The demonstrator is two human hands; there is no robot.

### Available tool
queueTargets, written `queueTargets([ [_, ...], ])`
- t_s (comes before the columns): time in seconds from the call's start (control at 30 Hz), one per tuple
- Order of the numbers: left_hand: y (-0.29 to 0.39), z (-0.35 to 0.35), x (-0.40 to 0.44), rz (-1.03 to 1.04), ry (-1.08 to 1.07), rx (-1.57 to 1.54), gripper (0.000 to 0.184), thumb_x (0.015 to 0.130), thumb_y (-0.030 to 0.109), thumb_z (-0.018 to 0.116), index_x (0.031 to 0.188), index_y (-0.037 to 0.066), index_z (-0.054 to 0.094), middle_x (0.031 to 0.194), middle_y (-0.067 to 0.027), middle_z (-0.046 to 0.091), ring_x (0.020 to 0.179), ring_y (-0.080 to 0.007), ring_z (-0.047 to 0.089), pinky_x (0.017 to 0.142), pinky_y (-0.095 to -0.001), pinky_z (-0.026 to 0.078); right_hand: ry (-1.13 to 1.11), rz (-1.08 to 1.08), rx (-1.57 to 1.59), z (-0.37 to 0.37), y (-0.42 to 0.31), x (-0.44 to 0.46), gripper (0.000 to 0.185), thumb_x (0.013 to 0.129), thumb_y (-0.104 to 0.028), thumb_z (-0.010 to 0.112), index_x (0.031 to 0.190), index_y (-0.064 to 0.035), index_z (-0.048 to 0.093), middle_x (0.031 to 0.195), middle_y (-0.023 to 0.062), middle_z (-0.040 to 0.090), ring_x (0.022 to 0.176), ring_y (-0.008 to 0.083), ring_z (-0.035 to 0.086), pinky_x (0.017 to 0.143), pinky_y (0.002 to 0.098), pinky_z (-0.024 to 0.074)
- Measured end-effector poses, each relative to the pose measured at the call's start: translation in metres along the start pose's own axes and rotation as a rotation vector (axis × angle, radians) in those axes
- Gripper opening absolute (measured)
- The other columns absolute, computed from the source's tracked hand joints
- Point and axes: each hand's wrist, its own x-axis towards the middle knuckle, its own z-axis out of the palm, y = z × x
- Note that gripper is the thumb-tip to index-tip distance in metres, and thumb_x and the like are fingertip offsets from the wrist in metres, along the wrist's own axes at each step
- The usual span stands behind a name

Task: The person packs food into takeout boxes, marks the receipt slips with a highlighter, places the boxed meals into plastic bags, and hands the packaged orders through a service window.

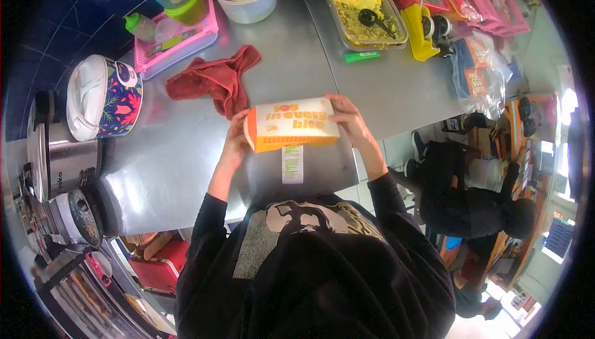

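Between my two hands is a closed orange and white cardboard food box (291,119) printed with "joy in every bite". My left hand (237,134) grips its left end, fingers round the orange side. At the right end my right hand (348,119) holds it, fingers over the top edge. Just below the box, a printed paper receipt (292,164) with green-marked lines lies on the steel table (180,165). A crumpled red cloth (217,82) rests close behind my left hand.
A metal tray (347,44) of yellow food with a black scoop stands at the back, a green marker (362,56) before it. Around the edges are a pink basket (145,60), a plastic tub (248,7), a patterned rice cooker (118,100) and plastic bags (480,79). People (477,215) are at right.
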Motion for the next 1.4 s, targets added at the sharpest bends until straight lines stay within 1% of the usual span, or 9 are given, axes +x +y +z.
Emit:
queueTargets([
  [0.23,0.025,0.006,-0.018,-0.318,0.185,-0.143,0.062,0.084,0.038,0.063,0.135,0.015,0.036,0.129,-0.0066,0.047,0.114,-0.0243,0.052,0.083,-0.0436,0.050,-0.021,0.003,-0.126,0.000,-0.005,0.003,0.060,0.070,0.001,0.053,0.129,-0.0042,0.046,0.131,0.0149,0.050,0.121,0.0252,0.046,0.101,0.0334,0.0346],
  [0.4,0.024,0.033,-0.030,-0.256,0.146,0.280,0.090,0.076,0.030,0.078,0.139,0.015,0.015,0.121,-0.0134,0.050,0.110,-0.0249,0.053,0.080,-0.0416,0.051,-0.020,0.013,-0.087,0.002,0.009,-0.004,0.062,0.072,-0.001,0.056,0.133,-0.0059,0.045,0.132,0.0152,0.049,0.120,0.0244,0.047,0.098,0.0332,0.0383],
  [0.6,-0.008,0.021,-0.022,-0.020,0.100,0.593,0.089,0.074,0.022,0.080,0.138,0.003,0.021,0.132,-0.0187,0.040,0.113,-0.0289,0.051,0.087,-0.0396,0.049,0.482,0.037,-0.232,0.015,0.046,-0.022,0.057,0.081,-0.017,0.065,0.132,-0.0054,0.044,0.116,0.0187,0.055,0.105,0.0300,0.054,0.086,0.0396,0.0453],
  [0.73,0.009,0.048,-0.028,0.509,0.233,1.190,0.085,0.072,0.011,0.076,0.140,0.005,0.026,0.135,-0.0253,0.033,0.127,-0.0401,0.034,0.106,-0.0490,0.029,0.551,-0.198,-1.172,0.018,0.084,-0.030,0.060,0.088,-0.032,0.064,0.129,0.0032,0.038,0.112,0.0259,0.052,0.095,0.0351,0.058,0.080,0.0425,0.0482],
  [0.87,0.037,0.058,-0.007,0.650,-0.085,1.732,0.086,0.074,0.017,0.073,0.145,0.017,0.025,0.145,-0.0151,0.030,0.129,-0.0393,0.032,0.105,-0.0515,0.029,0.593,-0.228,-0.628,0.035,0.099,-0.031,0.055,0.088,-0.026,0.064,0.126,0.0052,0.040,0.113,0.0227,0.052,0.087,0.0291,0.060,0.074,0.0386,0.0505],
  [1.07,0.018,0.076,-0.034,0.235,-0.146,1.706,0.073,0.082,0.025,0.068,0.142,0.013,0.030,0.137,-0.0240,0.039,0.121,-0.0411,0.043,0.098,-0.0475,0.039,0.803,-0.418,-0.725,0.036,0.067,0.007,0.049,0.089,-0.022,0.064,0.126,0.0025,0.043,0.115,0.0200,0.054,0.084,0.0235,0.064,0.071,0.0341,0.0527],
  [1.2,0.013,0.105,-0.069,-0.078,-0.244,1.518,0.056,0.086,0.027,0.065,0.132,0.007,0.040,0.104,-0.0249,0.059,0.088,-0.0369,0.061,0.078,-0.0442,0.049,0.515,-0.308,-0.397,0.039,0.059,0.008,0.043,0.085,-0.022,0.068,0.119,-0.0013,0.052,0.105,0.0148,0.063,0.090,0.0275,0.065,0.074,0.0342,0.0524],
  [1.27,0.023,0.107,-0.065,-0.263,-0.292,1.605,0.049,0.088,0.026,0.063,0.128,0.005,0.044,0.094,-0.0230,0.063,0.079,-0.0357,0.063,0.073,-0.0434,0.051,0.393,-0.358,-1.154,0.039,0.040,-0.016,0.036,0.081,-0.024,0.071,0.107,-0.0019,0.059,0.099,0.0127,0.063,0.092,0.0332,0.060,0.075,0.0418,0.0475],
  [1.4,0.044,0.093,-0.008,0.540,-0.232,1.339,0.034,0.089,0.019,0.060,0.120,0.007,0.054,0.114,-0.0140,0.059,0.107,-0.0344,0.054,0.090,-0.0418,0.045,0.277,-0.394,-0.987,0.029,0.058,-0.017,0.032,0.082,-0.026,0.068,0.104,-0.0041,0.063,0.095,0.0115,0.062,0.089,0.0334,0.059,0.073,0.0415,0.0466],
])
